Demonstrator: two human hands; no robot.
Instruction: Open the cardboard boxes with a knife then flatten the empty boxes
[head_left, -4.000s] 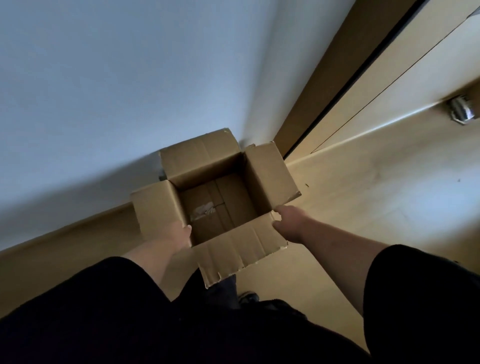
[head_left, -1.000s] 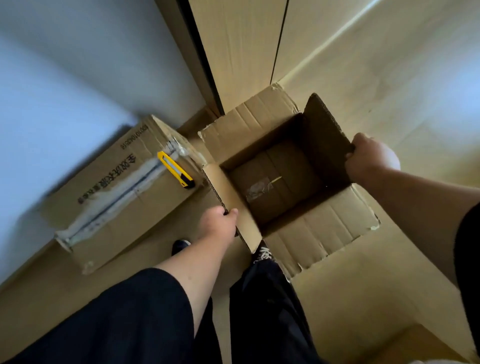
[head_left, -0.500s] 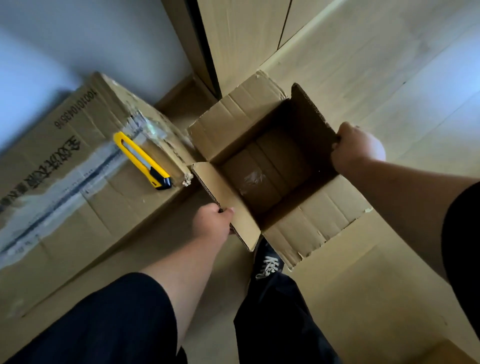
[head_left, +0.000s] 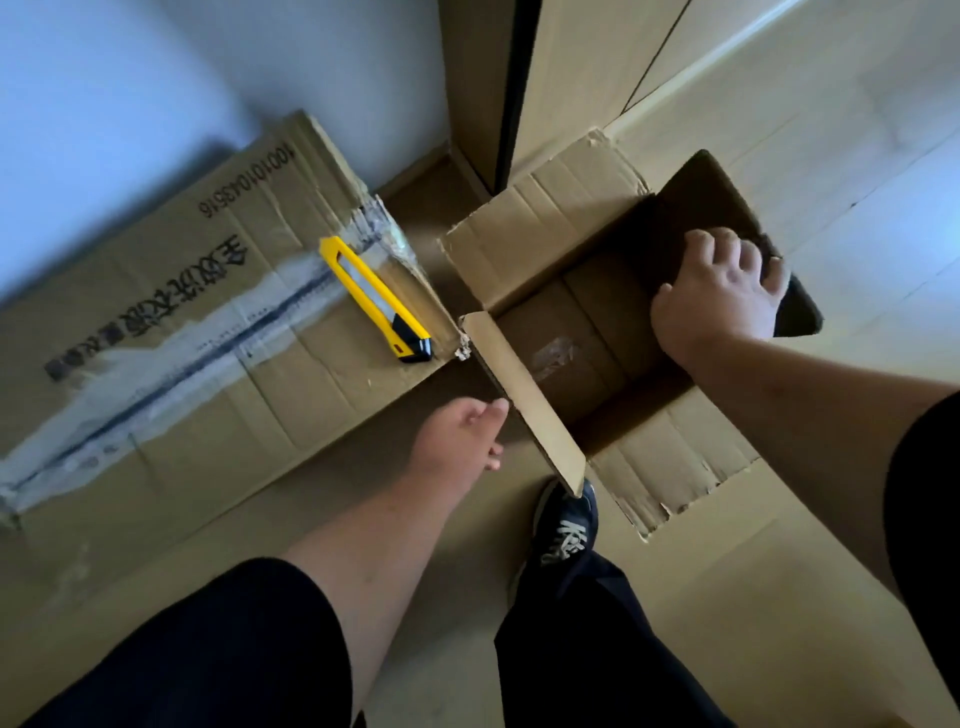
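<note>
Four creased flaps spread – open box (head_left: 561, 332), right hand (head_left: 719, 296) fingers clamping flap, left hand (head_left: 457, 441) slack.

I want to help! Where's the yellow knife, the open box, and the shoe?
yellow knife (head_left: 370, 296): head view, middle of its handle.
open box (head_left: 524, 239): head view, far flap.
shoe (head_left: 566, 530): head view, laces.

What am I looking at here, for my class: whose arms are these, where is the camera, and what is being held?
No machine: a person's two bare arms, filmed by one camera worn on the head, looking down. The right hand grips the dark far-right flap of an open, empty cardboard box on the floor. The left hand is beside the near-left flap, its fingers at the flap's edge; whether they grip is unclear. A yellow knife lies unheld on a taped box to the left. A shoe shows below.
</note>
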